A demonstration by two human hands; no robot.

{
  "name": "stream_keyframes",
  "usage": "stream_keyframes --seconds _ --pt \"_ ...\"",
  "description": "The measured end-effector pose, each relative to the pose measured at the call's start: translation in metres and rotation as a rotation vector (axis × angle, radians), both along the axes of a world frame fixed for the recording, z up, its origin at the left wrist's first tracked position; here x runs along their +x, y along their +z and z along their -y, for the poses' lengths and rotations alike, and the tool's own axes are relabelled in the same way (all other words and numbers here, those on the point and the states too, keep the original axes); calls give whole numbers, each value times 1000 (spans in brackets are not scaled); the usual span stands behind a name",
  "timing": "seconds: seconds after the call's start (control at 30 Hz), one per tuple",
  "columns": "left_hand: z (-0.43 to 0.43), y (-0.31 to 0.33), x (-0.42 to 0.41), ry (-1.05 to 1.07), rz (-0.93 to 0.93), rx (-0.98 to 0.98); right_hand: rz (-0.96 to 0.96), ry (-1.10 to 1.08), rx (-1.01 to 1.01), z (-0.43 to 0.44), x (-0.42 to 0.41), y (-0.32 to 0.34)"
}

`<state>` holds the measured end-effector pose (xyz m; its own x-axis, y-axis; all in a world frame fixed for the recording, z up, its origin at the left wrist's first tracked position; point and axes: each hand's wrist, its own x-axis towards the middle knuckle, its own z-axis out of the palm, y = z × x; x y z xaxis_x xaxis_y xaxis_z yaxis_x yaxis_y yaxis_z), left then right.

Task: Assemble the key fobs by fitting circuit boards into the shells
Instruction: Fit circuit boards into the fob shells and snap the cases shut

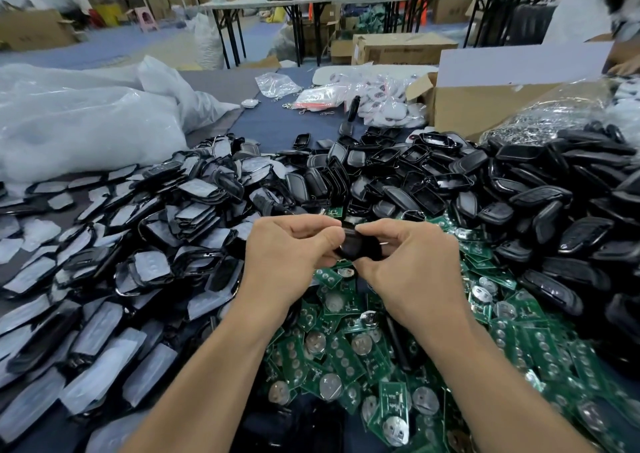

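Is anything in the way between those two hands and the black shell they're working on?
Nothing visible does. The left hand and the right hand both pinch the black shell, held just above the pile of green circuit boards.

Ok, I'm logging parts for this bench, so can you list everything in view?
key fob shell: one, black, held between both hands above the boards
circuit boards: heap, uncountable, green with round silver discs, near centre and right
loose shells: large heap, black, right and far centre
film-covered shell parts: heap, black under pale film, left
plastic bags: several, translucent white, far left
cardboard box: one, brown, open, far right
small bagged items: several, white, far centre
table: one, dark blue
left hand: grips the shell's left end
right hand: pinches its right end
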<state>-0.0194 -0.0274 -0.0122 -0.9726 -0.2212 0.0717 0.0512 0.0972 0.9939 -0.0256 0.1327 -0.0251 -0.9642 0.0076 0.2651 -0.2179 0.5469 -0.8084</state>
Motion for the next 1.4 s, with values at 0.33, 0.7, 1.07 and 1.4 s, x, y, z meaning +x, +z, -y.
stream_keyframes --seconds 0.33,0.7,1.07,1.4 --pt "-4 0 -2 34 -30 183 -182 -24 -30 6 9 6" --pt "-4 -4 -1 33 -55 103 -94 73 -99 1 2 5" --pt "-1 -9 -1 -18 -163 -107 139 161 -392 -13 -16 0" --pt "-5 -8 0 69 -193 -88 192 183 -430 -2 -10 5"
